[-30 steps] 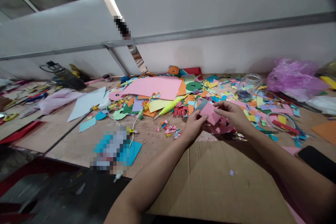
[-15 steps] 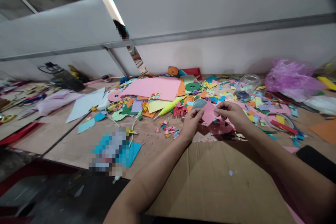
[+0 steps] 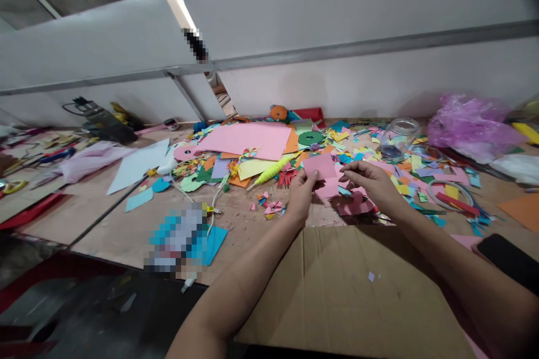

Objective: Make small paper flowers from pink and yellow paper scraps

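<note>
My left hand (image 3: 301,196) pinches the left edge of a small pink paper piece (image 3: 322,173) and holds it up over the table. My right hand (image 3: 370,182) pinches the same pink piece at its right side, fingers closed. Both hands hover just beyond the far edge of a brown cardboard sheet (image 3: 349,291) that lies in front of me. More pink scraps (image 3: 356,205) lie under my right hand.
Coloured paper scraps (image 3: 379,160) litter the wooden table. A large pink sheet (image 3: 248,140), a yellow-green tool (image 3: 272,171), a glass jar (image 3: 398,137), a purple plastic bag (image 3: 471,126), a black phone (image 3: 509,258) and a blue packet (image 3: 185,238) lie around. Grey partition walls stand behind.
The pink piece has been turned from a tilted diamond to a squarer, upright position, and both hands have shifted slightly left and up with it.
</note>
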The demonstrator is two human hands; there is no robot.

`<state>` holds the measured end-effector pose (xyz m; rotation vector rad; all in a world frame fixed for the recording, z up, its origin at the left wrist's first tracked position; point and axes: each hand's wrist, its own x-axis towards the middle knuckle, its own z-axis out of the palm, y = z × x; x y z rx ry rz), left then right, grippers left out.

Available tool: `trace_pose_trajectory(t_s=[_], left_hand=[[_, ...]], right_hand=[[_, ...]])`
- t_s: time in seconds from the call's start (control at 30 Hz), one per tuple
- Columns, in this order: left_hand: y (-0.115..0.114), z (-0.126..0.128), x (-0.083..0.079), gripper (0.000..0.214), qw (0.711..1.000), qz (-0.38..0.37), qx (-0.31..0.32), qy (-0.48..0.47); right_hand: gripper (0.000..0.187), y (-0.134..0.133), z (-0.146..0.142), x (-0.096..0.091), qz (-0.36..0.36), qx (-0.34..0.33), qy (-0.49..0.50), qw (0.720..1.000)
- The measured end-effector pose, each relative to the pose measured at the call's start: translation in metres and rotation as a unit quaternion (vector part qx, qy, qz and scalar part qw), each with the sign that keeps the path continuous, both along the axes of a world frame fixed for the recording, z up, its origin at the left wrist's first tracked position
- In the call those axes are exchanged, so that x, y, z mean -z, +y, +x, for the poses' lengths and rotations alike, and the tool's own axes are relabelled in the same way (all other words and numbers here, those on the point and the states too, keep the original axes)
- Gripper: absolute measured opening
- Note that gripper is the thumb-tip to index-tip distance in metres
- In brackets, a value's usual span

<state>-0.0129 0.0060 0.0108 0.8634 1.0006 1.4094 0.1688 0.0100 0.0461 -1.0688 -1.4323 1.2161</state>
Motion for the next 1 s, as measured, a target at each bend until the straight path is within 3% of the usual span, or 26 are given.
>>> trace_pose_trajectory(t_s=[0.17, 0.43, 0.73, 0.83, 1.0], left_hand=[[0.006, -0.006, 0.002, 0.039, 0.999, -0.012, -0.041, 0.004], [-0.001, 0.002, 0.002, 0.046, 0.996, -0.028, 0.076, -0.028], [-0.008, 0.003, -0.006, 0.043, 0.994, -0.003, 0.105, -0.028], [-0.011, 0.002, -0.015, 0.042, 0.996, 0.052, 0.063, 0.030], [-0.002, -0.009, -0.018, 0.034, 0.982, 0.116, -0.126, 0.083]], right_hand=[[0.023, 0.008, 0.006, 0.012, 0.042, 0.028, -0.056, 0.997], [0.028, 0.000, 0.004, 0.002, 0.172, -0.008, -0.153, 0.973], [0.016, -0.003, 0.002, 0.000, 0.186, -0.022, -0.175, 0.967], [0.007, -0.005, 0.005, -0.010, 0.196, 0.003, -0.148, 0.969], [0.011, -0.001, 0.016, -0.022, 0.183, 0.101, -0.072, 0.975]])
